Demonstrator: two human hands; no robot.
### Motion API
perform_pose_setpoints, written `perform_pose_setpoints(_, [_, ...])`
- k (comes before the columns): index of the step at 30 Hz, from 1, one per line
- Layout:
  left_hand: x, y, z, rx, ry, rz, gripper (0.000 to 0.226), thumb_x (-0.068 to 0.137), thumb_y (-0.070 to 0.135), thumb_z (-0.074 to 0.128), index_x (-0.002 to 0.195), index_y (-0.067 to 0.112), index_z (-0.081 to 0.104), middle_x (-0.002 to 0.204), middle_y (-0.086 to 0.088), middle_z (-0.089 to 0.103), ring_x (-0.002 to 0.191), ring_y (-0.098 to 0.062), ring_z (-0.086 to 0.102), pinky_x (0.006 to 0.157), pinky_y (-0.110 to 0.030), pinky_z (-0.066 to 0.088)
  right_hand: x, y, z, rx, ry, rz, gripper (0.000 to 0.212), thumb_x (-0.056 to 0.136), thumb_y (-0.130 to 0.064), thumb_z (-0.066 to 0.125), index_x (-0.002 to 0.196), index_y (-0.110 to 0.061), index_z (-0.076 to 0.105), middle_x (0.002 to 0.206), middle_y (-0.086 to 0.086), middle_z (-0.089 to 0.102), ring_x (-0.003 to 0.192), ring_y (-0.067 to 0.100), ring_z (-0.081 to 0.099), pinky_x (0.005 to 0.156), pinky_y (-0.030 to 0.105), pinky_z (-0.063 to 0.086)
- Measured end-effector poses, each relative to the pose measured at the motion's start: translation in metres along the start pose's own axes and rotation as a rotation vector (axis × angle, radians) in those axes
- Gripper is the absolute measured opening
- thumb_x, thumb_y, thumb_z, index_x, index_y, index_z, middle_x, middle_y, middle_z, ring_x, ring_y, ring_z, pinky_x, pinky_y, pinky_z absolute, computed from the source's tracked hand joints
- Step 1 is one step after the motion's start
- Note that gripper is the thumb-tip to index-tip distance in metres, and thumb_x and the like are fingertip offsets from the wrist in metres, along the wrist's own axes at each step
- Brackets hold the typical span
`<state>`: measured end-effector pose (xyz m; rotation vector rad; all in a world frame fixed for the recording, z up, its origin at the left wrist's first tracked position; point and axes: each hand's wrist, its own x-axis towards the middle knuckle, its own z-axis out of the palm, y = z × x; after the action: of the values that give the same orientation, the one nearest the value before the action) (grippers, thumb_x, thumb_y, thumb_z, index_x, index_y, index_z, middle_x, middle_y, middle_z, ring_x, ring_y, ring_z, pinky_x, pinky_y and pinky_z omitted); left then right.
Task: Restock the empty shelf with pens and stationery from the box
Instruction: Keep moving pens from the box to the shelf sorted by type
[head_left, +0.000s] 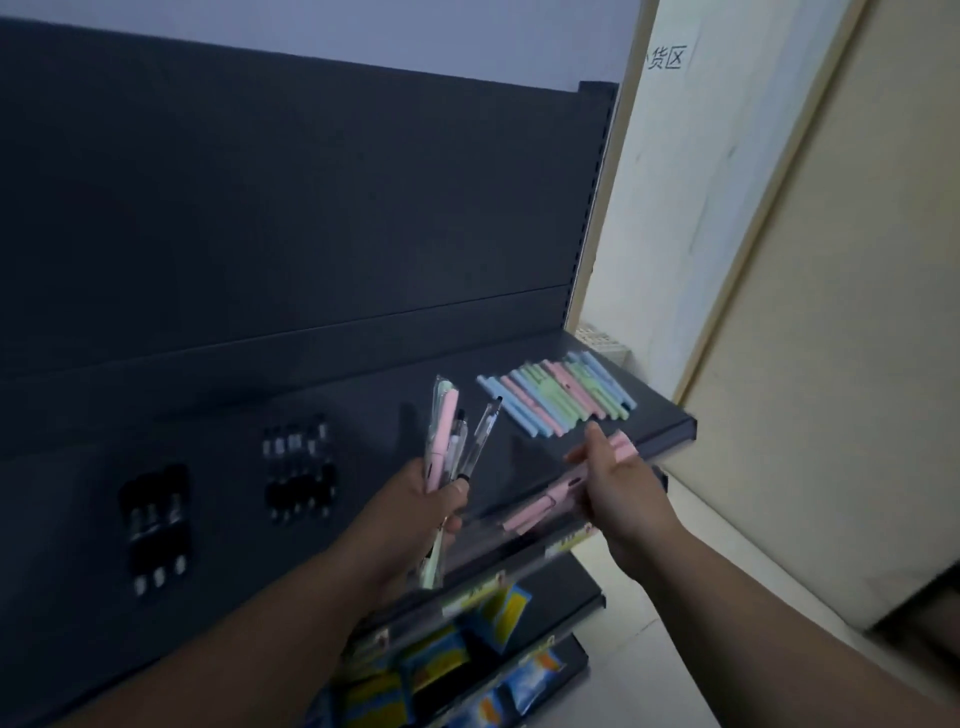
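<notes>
Over the front edge of the dark shelf (363, 415), the right hand (618, 488) grips a pink pen (545, 501), and it's lying slantwise, one end poking out past the knuckles toward the shelf's right end, the other angling down toward the price rail. Whether that's one pen or two stacked together, I can't tell; it's blurred. Across from it, the left hand (431, 499) is clamped round a bundle of pens (447, 441), held upright like a bouquet: a pink one, a pale green one, and a couple of clear barrels with dark tips fanning out to the right. The two hands are near each other but not touching.

Just beyond the right hand, on the shelf's right end, a row of pastel pens (558, 397) lies side by side, blue, green and pink, tilted diagonally. Further left on the same shelf, two clusters of black pens: one near the middle (298, 467), another well to the left (156, 519).

Behind it all rises the dark back panel (311, 208). Below, the lower shelves carry blue-and-yellow packs (493, 613). Off to the right, a pale wall with a paper sign (665, 58).
</notes>
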<state>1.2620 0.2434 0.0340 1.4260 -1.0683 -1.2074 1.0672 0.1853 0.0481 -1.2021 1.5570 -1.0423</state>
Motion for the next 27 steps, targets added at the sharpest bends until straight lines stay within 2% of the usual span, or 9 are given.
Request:
perform_pose_setpoints(2, [0.035,0.014,0.003,0.005,-0.001,0.017,0.002,0.094,0.015,0.056,0.095,0.014,0.055,0.079,0.0,0.057,0.064,-0.011,0.052,0.063,-0.026,0.046,0.034,-0.015,-0.004,0.009,0.035,-0.015,0.047,0.091,-0.054,0.049,0.074,-0.017,0.072,0.049,-0.001,0.063,0.048,0.011,0.061,0.061,0.033,0.051])
perform_pose_setpoints(6, [0.091,0.029,0.013,0.002,-0.002,0.015,0.004,0.094,0.017,0.056,0.098,0.015,0.054,0.081,-0.001,0.057,0.065,-0.01,0.053,0.063,-0.024,0.048,0.099,-0.034,-0.009,0.181,0.072,-0.044,0.026,0.082,-0.036,0.07,0.079,-0.011,0.073,0.071,0.005,0.073,0.068,0.018,0.071,0.071,0.04,0.058])
perform_pose_setpoints(9, [0.122,0.025,0.022,0.026,0.013,-0.021,0.006,0.095,0.02,0.056,0.1,0.018,0.055,0.083,0.0,0.059,0.068,-0.01,0.055,0.065,-0.026,0.048,0.138,-0.033,-0.009,0.187,0.047,-0.097,0.015,0.082,-0.029,0.071,0.077,-0.015,0.075,0.078,0.005,0.075,0.073,0.017,0.071,0.071,0.034,0.06])
perform_pose_setpoints(13, [0.154,0.02,0.037,0.046,0.102,-0.038,0.002,0.094,0.021,0.056,0.095,0.023,0.055,0.074,0.002,0.059,0.059,-0.007,0.053,0.052,-0.018,0.043,0.188,-0.033,-0.006,0.107,0.013,-0.244,0.009,0.083,-0.025,0.07,0.078,-0.022,0.076,0.074,-0.003,0.074,0.081,0.019,0.071,0.087,0.045,0.056])
perform_pose_setpoints(17, [0.176,0.023,0.061,-0.007,0.238,-0.059,0.004,0.095,0.023,0.055,0.099,0.025,0.056,0.074,0.004,0.062,0.061,-0.006,0.056,0.048,-0.015,0.043,0.231,-0.028,-0.001,0.061,-0.106,-0.397,0.003,0.085,-0.024,0.072,0.085,-0.026,0.074,0.079,-0.003,0.074,0.079,0.01,0.069,0.081,0.029,0.054])
perform_pose_setpoints(19, [0.183,0.026,0.079,-0.031,0.299,-0.061,0.004,0.096,0.022,0.054,0.099,0.023,0.056,0.075,0.003,0.06,0.063,-0.006,0.054,0.05,-0.014,0.044,0.25,-0.026,0.0,-0.009,-0.19,-0.458,0.005,0.085,-0.023,0.073,0.09,-0.022,0.073,0.09,-0.003,0.072,0.083,-0.001,0.066,0.078,0.011,0.048])
perform_pose_setpoints(21, [0.188,0.028,0.096,-0.04,0.364,-0.055,0.002,0.096,0.02,0.053,0.097,0.02,0.055,0.075,0.003,0.057,0.063,-0.006,0.052,0.048,-0.01,0.043,0.261,-0.025,0.0,-0.067,-0.264,-0.508,0.007,0.084,-0.024,0.073,0.089,-0.021,0.072,0.087,-0.016,0.07,0.08,-0.017,0.059,0.068,-0.003,0.037])
perform_pose_setpoints(24, [0.191,0.031,0.115,-0.095,0.435,-0.074,0.003,0.097,0.02,0.053,0.097,0.02,0.056,0.069,0.006,0.057,0.056,-0.002,0.052,0.047,-0.011,0.042,0.27,-0.017,-0.006,-0.187,-0.334,-0.623,0.015,0.077,-0.043,0.073,0.083,-0.031,0.067,0.085,-0.021,0.061,0.085,-0.017,0.053,0.067,-0.002,0.036])
perform_pose_setpoints(27, [0.19,0.03,0.125,-0.109,0.501,-0.108,0.003,0.096,0.022,0.055,0.096,0.019,0.057,0.064,0.006,0.057,0.054,-0.004,0.052,0.053,-0.018,0.044,0.273,-0.001,-0.015,-0.326,-0.443,-0.716,0.014,0.079,-0.03,0.073,0.087,-0.027,0.062,0.093,-0.011,0.053,0.084,-0.006,0.052,0.066,0.0,0.037])
